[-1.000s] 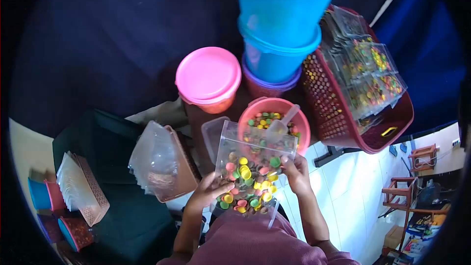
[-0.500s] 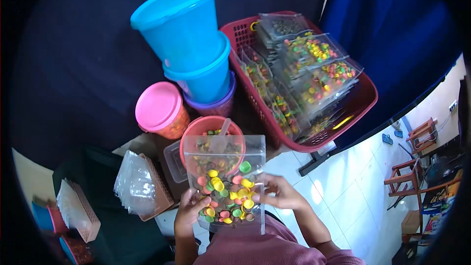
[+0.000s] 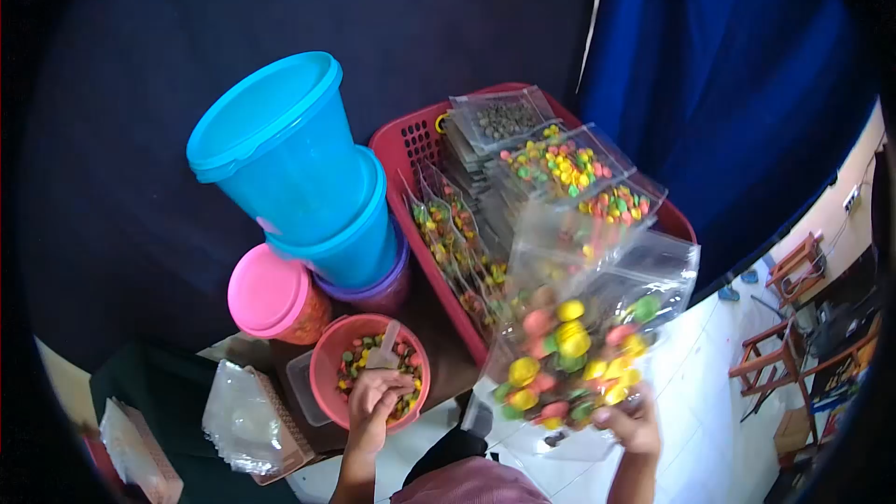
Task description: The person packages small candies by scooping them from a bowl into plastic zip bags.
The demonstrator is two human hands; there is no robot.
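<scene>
My right hand (image 3: 635,425) grips the lower right edge of a clear zip bag (image 3: 597,345) of yellow, green, pink and brown round pieces, tilted in front of the red basket (image 3: 677,224). Over the pink bucket (image 3: 322,355) of similar pieces is my left hand (image 3: 376,401), its fingers curled together; what they hold, if anything, is hidden. A translucent scoop (image 3: 383,350) lies in the bucket, just above my left fingers. Filled bags (image 3: 560,163) are stacked in the basket, and others stand along its left side.
Stacked blue buckets (image 3: 280,149) stand behind a pink-lidded tub (image 3: 271,294). Empty clear bags (image 3: 241,420) lean in a brown basket (image 3: 285,439) at the lower left, with another bag holder (image 3: 140,453) farther left. Wooden stools (image 3: 770,355) are at the right.
My left hand has let go of the bag and moved to the pink bucket. My right hand has carried the bag rightward, towards the red basket. The view has shifted.
</scene>
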